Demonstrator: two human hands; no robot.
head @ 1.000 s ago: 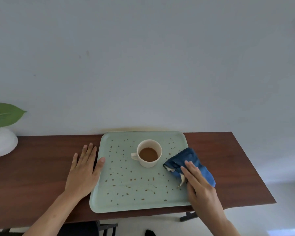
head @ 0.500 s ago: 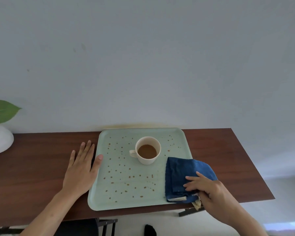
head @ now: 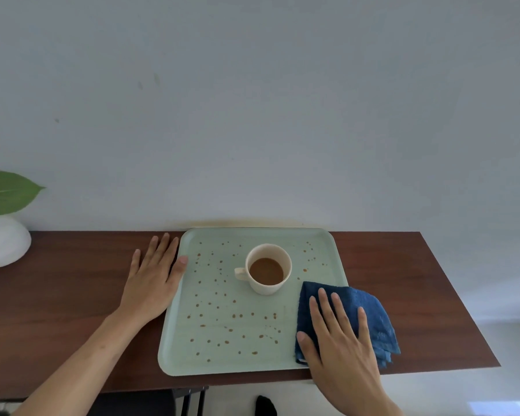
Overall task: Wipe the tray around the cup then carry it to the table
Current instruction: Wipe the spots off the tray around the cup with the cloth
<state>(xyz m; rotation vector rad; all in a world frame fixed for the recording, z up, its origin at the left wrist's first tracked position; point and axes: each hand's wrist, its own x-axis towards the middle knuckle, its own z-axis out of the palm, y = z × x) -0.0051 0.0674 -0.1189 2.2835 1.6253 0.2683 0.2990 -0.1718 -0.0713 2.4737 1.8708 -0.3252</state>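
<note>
wiping step in hand: right hand (head: 339, 334) lies flat, fingers spread, pressing the blue cloth (head: 370, 313) on the tray (head: 174, 334) corner right of the cup (head: 267, 268). left hand (head: 153, 280) rests open and empty on the worktop (head: 72, 280), thumb touching the tray edge. the next move probably calls for sweeping left across the brown spots (head: 222, 313), clear of the full cup.

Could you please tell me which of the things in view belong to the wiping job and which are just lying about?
Part of the job:
- pale green tray, speckled with brown drops
- cup of brown drink
- blue cloth under the right hand
- left hand, flat beside the tray

Just lying about:
- white vase
- green leaf
</note>
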